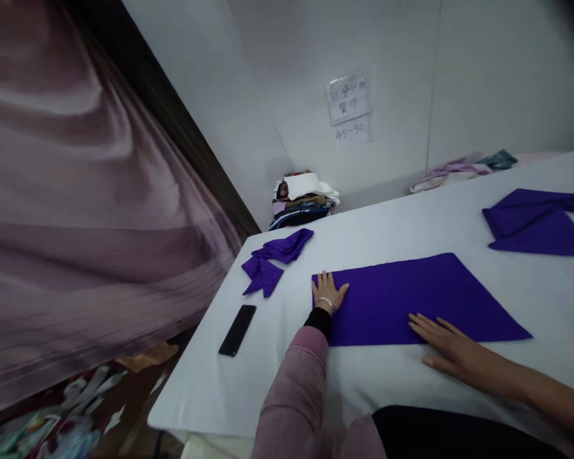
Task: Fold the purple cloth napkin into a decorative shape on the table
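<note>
A purple cloth napkin (392, 299) lies flat on the white-covered table (277, 338), its right side running out to a slanted point. My left hand (329, 292), with a bracelet at the wrist, rests with fingers spread on the napkin's left end. Over the front edge, right of the middle, my right hand (442, 341) reaches with stretched fingers onto the cloth. Neither hand grips anything.
A crumpled purple cloth (268, 261) and a black phone (238, 329) lie to the left. Another folded purple cloth (540, 223) is at the right. Stacked clothes (303, 197) stand behind the table. A pink curtain (90, 210) hangs at the left.
</note>
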{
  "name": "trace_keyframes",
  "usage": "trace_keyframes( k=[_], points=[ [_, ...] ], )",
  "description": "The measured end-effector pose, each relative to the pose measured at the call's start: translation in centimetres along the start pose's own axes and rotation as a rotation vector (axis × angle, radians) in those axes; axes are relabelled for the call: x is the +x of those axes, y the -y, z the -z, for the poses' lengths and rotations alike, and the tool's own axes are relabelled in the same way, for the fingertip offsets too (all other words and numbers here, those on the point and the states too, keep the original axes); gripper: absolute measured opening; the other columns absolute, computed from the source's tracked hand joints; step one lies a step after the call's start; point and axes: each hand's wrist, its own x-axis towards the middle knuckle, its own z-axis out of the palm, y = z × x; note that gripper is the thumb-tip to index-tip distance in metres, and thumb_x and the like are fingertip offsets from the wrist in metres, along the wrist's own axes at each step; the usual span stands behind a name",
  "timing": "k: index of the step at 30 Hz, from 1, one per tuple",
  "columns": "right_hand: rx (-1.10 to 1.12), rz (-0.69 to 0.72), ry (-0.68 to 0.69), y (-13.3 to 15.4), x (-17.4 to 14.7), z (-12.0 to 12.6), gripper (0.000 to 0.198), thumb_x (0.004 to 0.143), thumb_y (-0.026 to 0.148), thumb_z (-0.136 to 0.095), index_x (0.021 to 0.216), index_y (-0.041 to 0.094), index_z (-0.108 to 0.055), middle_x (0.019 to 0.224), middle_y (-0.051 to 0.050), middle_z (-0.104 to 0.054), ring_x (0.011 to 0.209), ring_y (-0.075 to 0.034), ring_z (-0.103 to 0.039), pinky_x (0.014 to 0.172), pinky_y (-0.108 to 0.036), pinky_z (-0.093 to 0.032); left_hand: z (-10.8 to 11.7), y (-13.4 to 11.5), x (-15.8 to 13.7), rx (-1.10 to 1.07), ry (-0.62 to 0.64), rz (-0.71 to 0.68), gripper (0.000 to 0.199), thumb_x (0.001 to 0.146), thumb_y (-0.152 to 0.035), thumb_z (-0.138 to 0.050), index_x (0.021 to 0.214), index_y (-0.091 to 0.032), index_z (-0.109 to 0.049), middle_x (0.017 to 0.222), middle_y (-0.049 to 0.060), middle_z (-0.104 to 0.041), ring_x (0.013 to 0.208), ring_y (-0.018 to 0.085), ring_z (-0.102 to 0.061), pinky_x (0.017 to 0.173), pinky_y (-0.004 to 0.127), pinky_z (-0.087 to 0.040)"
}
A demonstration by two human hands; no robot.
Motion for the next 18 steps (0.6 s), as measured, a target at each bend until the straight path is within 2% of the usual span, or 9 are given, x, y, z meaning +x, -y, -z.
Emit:
trace_keyframes(
  k=[4,7,9,11,13,15,18],
  points=[
    [0.019,-0.023,0.002,3.0,5.4,2.8,0.071,0.087,0.063,-0.033,0.147,0.026,-0.025,0.152,-0.006,-0.024,0.140,-0.027,-0.016,0.114,-0.052,-0.012,-1.1,0.7,0.4,0.019,-0.066,-0.009,0.085,0.084,-0.070,-0.011,0.146,-0.013,-0.025,0.155,0.011,-0.016,0.143,0.027,-0.010,0.115,0.050,-0.012],
    [0.008,-0.017,-0.004,4.5,11.0,2.8,0.079,0.086,0.068,-0.029,0.146,0.017,-0.029,0.152,-0.012,-0.024,0.140,-0.027,-0.015,0.114,-0.050,-0.012,-1.1,0.7,0.3,0.029,-0.072,-0.009,0.083,0.085,-0.068,-0.013,0.145,-0.014,-0.026,0.155,0.010,-0.018,0.143,0.027,-0.011,0.115,0.050,-0.013],
    [-0.012,-0.027,-0.016,4.3,13.9,2.2,0.081,0.086,0.069,-0.027,0.146,0.014,-0.029,0.152,-0.015,-0.024,0.141,-0.027,-0.015,0.113,-0.049,-0.012,-1.0,0.8,0.4,0.034,-0.072,-0.007,0.081,0.085,-0.067,-0.014,0.145,-0.014,-0.027,0.155,0.010,-0.018,0.143,0.026,-0.012,0.115,0.050,-0.014],
    [-0.044,-0.051,-0.008,2.6,15.4,1.8,0.081,0.086,0.068,-0.025,0.145,0.014,-0.030,0.151,-0.015,-0.025,0.140,-0.028,-0.016,0.113,-0.050,-0.012,-0.9,0.8,0.5,0.040,-0.077,-0.010,0.080,0.086,-0.066,-0.015,0.145,-0.014,-0.027,0.154,0.009,-0.019,0.143,0.026,-0.012,0.115,0.050,-0.014],
    [-0.088,-0.087,-0.015,-0.4,15.2,2.2,0.080,0.086,0.069,-0.025,0.145,0.016,-0.033,0.151,-0.014,-0.026,0.140,-0.028,-0.017,0.113,-0.050,-0.011,-0.9,0.9,0.6,0.049,-0.086,-0.011,0.080,0.086,-0.066,-0.016,0.145,-0.014,-0.028,0.154,0.009,-0.019,0.143,0.026,-0.013,0.114,0.050,-0.015],
    [-0.140,-0.162,-0.056,-4.5,13.5,3.4,0.078,0.086,0.068,-0.025,0.144,0.018,-0.035,0.151,-0.013,-0.028,0.140,-0.028,-0.019,0.113,-0.049,-0.012,-1.0,1.0,0.7,0.061,-0.095,-0.012,0.080,0.086,-0.066,-0.016,0.145,-0.014,-0.028,0.154,0.009,-0.019,0.143,0.026,-0.014,0.114,0.050,-0.015],
    [-0.226,-0.406,-0.148,-10.9,9.5,6.1,0.075,0.087,0.064,-0.022,0.143,0.016,-0.035,0.151,-0.014,-0.028,0.139,-0.029,-0.022,0.111,-0.049,-0.016,-1.2,1.1,0.8,0.072,-0.100,-0.014,0.080,0.086,-0.066,-0.015,0.144,-0.014,-0.029,0.154,0.010,-0.020,0.142,0.026,-0.014,0.114,0.050,-0.016]
  ],
)
